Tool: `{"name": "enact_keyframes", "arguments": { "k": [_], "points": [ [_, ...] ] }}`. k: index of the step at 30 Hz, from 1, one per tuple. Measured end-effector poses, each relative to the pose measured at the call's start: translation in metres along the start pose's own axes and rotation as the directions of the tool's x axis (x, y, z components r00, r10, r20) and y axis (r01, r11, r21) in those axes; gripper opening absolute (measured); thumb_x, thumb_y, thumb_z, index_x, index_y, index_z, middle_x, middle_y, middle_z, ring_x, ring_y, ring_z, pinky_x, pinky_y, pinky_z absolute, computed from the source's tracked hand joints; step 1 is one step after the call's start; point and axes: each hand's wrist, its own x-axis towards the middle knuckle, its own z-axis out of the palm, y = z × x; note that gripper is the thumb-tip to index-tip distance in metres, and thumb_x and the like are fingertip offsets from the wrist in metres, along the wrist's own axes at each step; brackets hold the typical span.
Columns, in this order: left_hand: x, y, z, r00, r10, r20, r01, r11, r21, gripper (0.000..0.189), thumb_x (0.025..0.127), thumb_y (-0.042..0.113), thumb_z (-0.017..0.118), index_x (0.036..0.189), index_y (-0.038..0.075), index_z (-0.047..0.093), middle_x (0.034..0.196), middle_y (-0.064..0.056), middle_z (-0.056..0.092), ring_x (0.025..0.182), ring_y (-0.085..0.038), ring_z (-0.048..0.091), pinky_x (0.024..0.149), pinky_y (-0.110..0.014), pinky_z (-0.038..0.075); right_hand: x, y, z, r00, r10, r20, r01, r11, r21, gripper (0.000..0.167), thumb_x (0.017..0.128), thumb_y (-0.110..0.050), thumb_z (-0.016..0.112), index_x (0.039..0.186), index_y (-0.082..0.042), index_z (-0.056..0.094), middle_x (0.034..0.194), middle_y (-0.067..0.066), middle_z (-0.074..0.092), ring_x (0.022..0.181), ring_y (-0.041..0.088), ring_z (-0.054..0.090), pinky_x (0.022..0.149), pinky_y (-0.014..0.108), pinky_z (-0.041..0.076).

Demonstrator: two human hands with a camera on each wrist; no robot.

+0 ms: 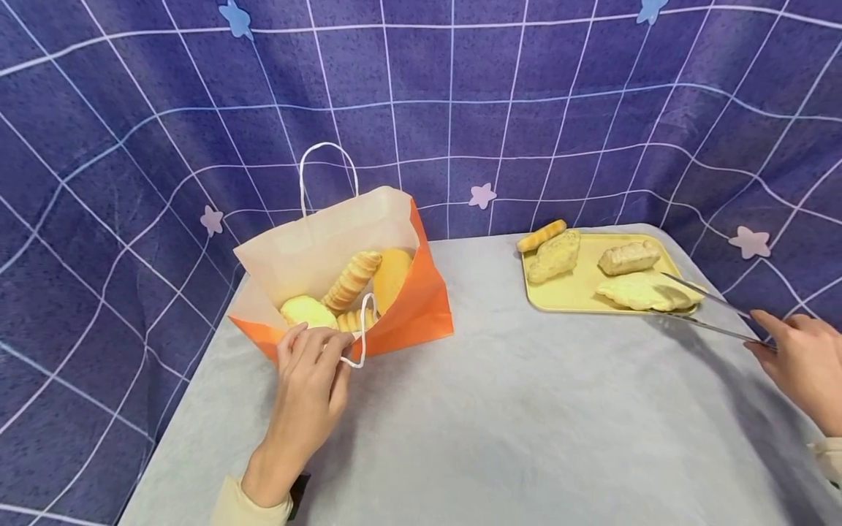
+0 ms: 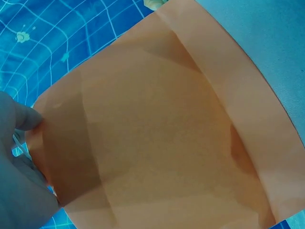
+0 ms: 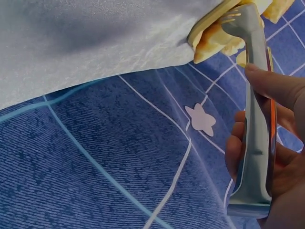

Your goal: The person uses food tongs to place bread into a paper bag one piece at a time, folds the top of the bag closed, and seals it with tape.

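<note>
My left hand (image 1: 312, 380) pinches the near rim of an orange and white paper bag (image 1: 421, 292), which stands open at the left of the table. Inside the bag lie a spiral pastry (image 1: 353, 280), a round yellow bun (image 1: 308, 312), a smooth orange-yellow bread (image 1: 392, 276) and a partly hidden ridged piece (image 1: 355, 320). In my right hand (image 1: 802, 358) I hold metal tongs (image 3: 257, 157), their arms spread around a pale, flattish bread (image 1: 647, 292) on a yellow tray (image 1: 585, 288). The left wrist view is mostly filled with the bag's paper (image 2: 157, 129).
A lumpy bread (image 1: 555, 257) and a ridged strip (image 1: 541, 236) lie at the tray's left end, the strip overlapping its edge. An oblong roll (image 1: 629, 258) sits behind the pale bread. Blue gridded cloth (image 1: 454, 124) hangs behind the grey-covered table (image 1: 487, 409).
</note>
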Motion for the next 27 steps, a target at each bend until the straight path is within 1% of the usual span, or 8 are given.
{"name": "enact_keyframes", "arguments": {
  "k": [2, 4, 5, 7, 9, 16, 22, 27],
  "points": [
    [0.000, 0.000, 0.000, 1.000, 0.001, 0.002, -0.001, 1.000, -0.001, 0.021, 0.088, 0.006, 0.050, 0.099, 0.003, 0.067, 0.096, -0.009, 0.062, 0.094, -0.031, 0.057, 0.104, -0.059, 0.027, 0.002, -0.001, -0.002, 1.000, -0.007, 0.016, 0.007, 1.000, -0.010, 0.054, 0.097, -0.046, 0.049, 0.100, 0.006, 0.064, 0.064, 0.028, 0.051, 0.056, 0.050, 0.048, 0.057, 0.058, 0.034],
    [0.000, -0.001, 0.000, 1.000, 0.002, -0.001, -0.002, 1.000, -0.001, 0.021, 0.088, 0.006, 0.050, 0.100, 0.003, 0.067, 0.096, -0.010, 0.062, 0.094, -0.031, 0.057, 0.104, -0.059, 0.027, 0.006, -0.003, -0.004, 0.999, -0.008, 0.039, 0.009, 1.000, -0.015, 0.034, 0.083, -0.023, 0.066, 0.101, 0.005, 0.063, 0.066, 0.029, 0.052, 0.059, 0.052, 0.048, 0.057, 0.059, 0.034],
    [0.000, -0.001, 0.000, 1.000, 0.002, -0.005, -0.002, 1.000, -0.002, 0.021, 0.088, 0.006, 0.050, 0.100, 0.003, 0.067, 0.095, -0.010, 0.062, 0.094, -0.031, 0.057, 0.104, -0.059, 0.027, 0.008, -0.004, -0.004, 0.999, -0.008, 0.052, 0.009, 1.000, -0.021, 0.036, 0.072, -0.012, 0.071, 0.102, 0.005, 0.063, 0.068, 0.030, 0.053, 0.061, 0.053, 0.049, 0.057, 0.059, 0.035],
    [0.000, -0.002, 0.000, 1.000, 0.000, -0.007, 0.000, 1.000, 0.001, 0.021, 0.088, 0.007, 0.050, 0.099, 0.002, 0.067, 0.095, -0.010, 0.062, 0.094, -0.031, 0.057, 0.105, -0.058, 0.027, 0.012, -0.005, -0.005, 0.997, -0.015, 0.073, 0.018, 0.999, -0.040, 0.040, 0.067, -0.007, 0.074, 0.103, 0.004, 0.062, 0.070, 0.030, 0.055, 0.063, 0.055, 0.050, 0.055, 0.059, 0.036],
    [0.000, -0.002, 0.000, 1.000, -0.003, -0.007, 0.003, 1.000, 0.004, 0.021, 0.088, 0.007, 0.050, 0.098, 0.002, 0.067, 0.095, -0.010, 0.062, 0.094, -0.031, 0.057, 0.105, -0.058, 0.027, 0.015, -0.006, -0.006, 0.995, -0.011, 0.095, 0.015, 0.999, -0.047, 0.051, 0.053, 0.002, 0.075, 0.102, 0.004, 0.061, 0.071, 0.031, 0.055, 0.065, 0.057, 0.050, 0.054, 0.060, 0.035],
    [-0.001, -0.001, 0.001, 1.000, -0.006, -0.003, 0.006, 1.000, 0.001, 0.019, 0.088, 0.007, 0.051, 0.098, 0.002, 0.067, 0.095, -0.010, 0.062, 0.095, -0.031, 0.056, 0.105, -0.058, 0.027, 0.020, 0.000, -0.010, 0.984, -0.008, 0.180, 0.017, 0.999, -0.045, 0.035, 0.056, 0.001, 0.075, 0.081, 0.000, 0.049, 0.053, 0.020, 0.048, 0.046, 0.048, 0.046, 0.040, 0.051, 0.028],
    [-0.001, -0.001, 0.000, 1.000, -0.003, -0.005, 0.003, 1.000, -0.006, 0.020, 0.088, 0.007, 0.051, 0.098, 0.002, 0.067, 0.095, -0.010, 0.062, 0.094, -0.031, 0.056, 0.104, -0.058, 0.027, 0.020, 0.003, -0.011, 0.968, 0.008, 0.251, 0.002, 0.999, -0.040, 0.030, 0.061, 0.006, 0.076, 0.082, 0.000, 0.056, 0.053, 0.016, 0.051, 0.042, 0.041, 0.047, 0.037, 0.047, 0.026],
    [-0.001, -0.001, 0.001, 1.000, -0.004, -0.001, 0.004, 1.000, -0.012, 0.020, 0.087, 0.005, 0.051, 0.099, 0.003, 0.067, 0.095, -0.009, 0.062, 0.094, -0.030, 0.057, 0.105, -0.057, 0.027, 0.017, 0.001, -0.012, 0.969, -0.002, 0.247, 0.014, 0.999, -0.046, 0.024, 0.067, 0.006, 0.074, 0.085, 0.001, 0.060, 0.053, 0.017, 0.052, 0.040, 0.038, 0.045, 0.036, 0.046, 0.026]
  ]
}}
